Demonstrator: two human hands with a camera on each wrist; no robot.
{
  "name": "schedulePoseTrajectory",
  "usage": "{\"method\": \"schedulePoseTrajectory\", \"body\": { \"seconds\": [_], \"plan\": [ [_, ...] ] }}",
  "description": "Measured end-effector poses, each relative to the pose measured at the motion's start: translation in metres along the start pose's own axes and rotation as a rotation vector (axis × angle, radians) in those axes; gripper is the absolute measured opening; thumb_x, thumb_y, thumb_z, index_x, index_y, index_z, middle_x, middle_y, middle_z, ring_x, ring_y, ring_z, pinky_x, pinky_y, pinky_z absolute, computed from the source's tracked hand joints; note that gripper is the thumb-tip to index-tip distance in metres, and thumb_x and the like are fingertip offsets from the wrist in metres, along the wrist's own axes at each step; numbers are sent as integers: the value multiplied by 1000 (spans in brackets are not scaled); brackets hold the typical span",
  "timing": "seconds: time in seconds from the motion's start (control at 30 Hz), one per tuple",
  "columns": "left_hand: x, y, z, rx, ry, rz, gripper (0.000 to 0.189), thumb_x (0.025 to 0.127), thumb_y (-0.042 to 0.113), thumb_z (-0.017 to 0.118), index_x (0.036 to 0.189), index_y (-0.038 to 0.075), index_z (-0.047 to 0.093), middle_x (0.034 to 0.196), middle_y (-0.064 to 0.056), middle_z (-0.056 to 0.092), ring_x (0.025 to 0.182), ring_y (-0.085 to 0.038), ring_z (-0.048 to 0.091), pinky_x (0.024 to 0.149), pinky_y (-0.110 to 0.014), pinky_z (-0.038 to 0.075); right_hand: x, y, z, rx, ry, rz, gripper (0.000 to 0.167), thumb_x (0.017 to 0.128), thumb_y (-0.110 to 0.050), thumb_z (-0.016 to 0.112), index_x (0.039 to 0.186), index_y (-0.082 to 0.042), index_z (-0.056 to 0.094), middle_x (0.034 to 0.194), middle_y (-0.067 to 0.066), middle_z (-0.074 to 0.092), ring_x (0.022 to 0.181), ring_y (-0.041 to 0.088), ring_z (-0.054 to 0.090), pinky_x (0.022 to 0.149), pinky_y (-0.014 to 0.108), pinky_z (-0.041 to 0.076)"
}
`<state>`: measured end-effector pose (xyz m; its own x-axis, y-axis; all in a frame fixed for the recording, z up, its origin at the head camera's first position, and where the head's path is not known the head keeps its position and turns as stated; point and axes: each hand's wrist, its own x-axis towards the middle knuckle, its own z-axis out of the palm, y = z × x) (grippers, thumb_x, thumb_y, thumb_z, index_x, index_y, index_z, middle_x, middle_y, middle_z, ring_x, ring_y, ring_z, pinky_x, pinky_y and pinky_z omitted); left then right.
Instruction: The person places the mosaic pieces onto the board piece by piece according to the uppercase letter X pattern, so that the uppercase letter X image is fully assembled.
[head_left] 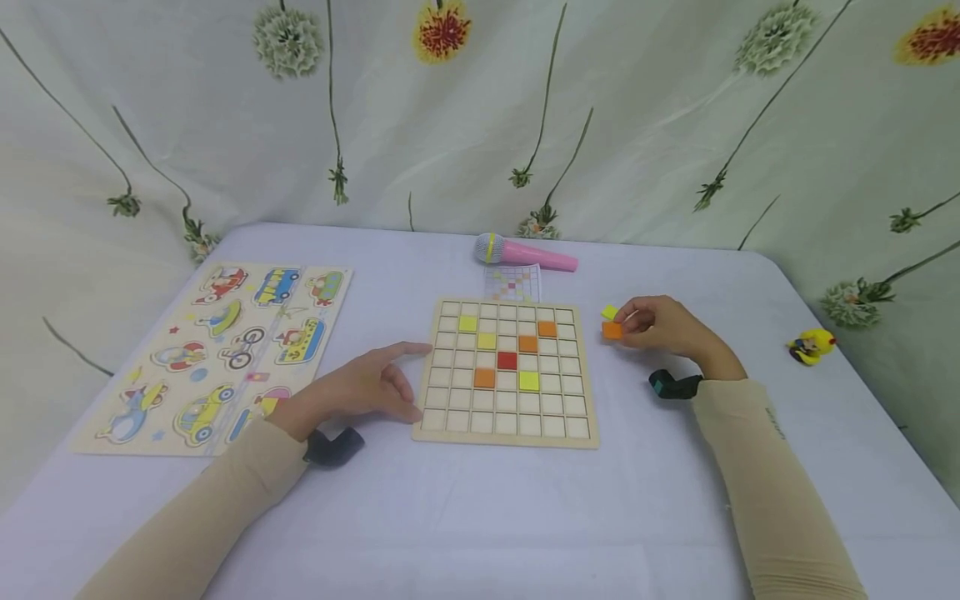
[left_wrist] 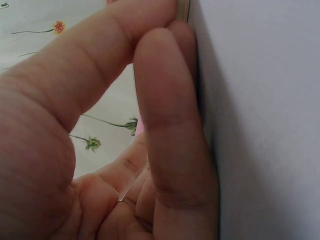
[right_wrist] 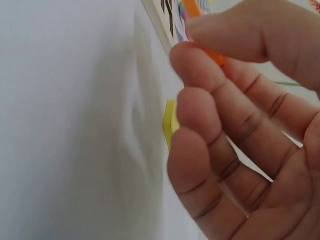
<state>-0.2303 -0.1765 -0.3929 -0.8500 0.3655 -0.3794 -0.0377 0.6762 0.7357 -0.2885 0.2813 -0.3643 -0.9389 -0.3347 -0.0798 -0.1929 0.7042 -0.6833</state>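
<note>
A square wooden grid board (head_left: 510,442) lies in the middle of the table in the head view. Its cells hold three yellow tiles, three orange tiles and one red tile (head_left: 507,361). At the board's left edge, my left hand (head_left: 367,385) rests with index finger and thumb spread apart, both tips right at the rim. To the right of the board, my right hand (head_left: 667,327) pinches an orange square tile (head_left: 612,331) between thumb and fingers. Just behind it is a loose yellow tile (head_left: 610,312), partly hidden by my fingers in the right wrist view.
Behind the board lies a small printed grid card (head_left: 512,292), with a pink toy microphone (head_left: 542,255) beyond it. A vehicle picture puzzle (head_left: 97,442) covers the table's left side. Far right sits a small yellow toy figure (head_left: 812,346). A flower-patterned cloth hangs behind the table.
</note>
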Motion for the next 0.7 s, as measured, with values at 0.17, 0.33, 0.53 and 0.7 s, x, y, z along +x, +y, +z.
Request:
{"method": "schedulePoseTrajectory", "body": {
  "seconds": [0.17,0.33,0.53,0.7],
  "plan": [
    [0,0,0,-4,1,-9,103,80,19,95,167,20,39,98,-7,70,86,-24,63,81,-37,47,3,-12,8,40,-9,-69,26,91,-3,82,114,4,72,95,6,77,90,17,64,83,29,51],
    [-1,0,0,-8,0,-12,103,80,19,95,167,20,39,99,-7,71,86,-24,64,81,-37,47,5,-26,17,73,-25,-125,25,92,-2,81,114,5,72,94,5,77,89,18,64,80,29,52],
    [-1,1,0,-6,1,-16,103,80,19,95,167,21,39,99,-6,71,86,-23,63,82,-37,47,5,-46,29,112,-38,-128,26,92,-3,83,115,4,72,92,5,77,89,20,64,79,30,52],
    [-2,1,0,-5,0,-8,103,81,18,94,167,20,39,99,-7,71,86,-23,63,82,-37,47,5,-60,40,185,-67,-94,27,93,-4,81,117,6,71,91,5,77,90,20,64,77,31,50]
  ]
}}
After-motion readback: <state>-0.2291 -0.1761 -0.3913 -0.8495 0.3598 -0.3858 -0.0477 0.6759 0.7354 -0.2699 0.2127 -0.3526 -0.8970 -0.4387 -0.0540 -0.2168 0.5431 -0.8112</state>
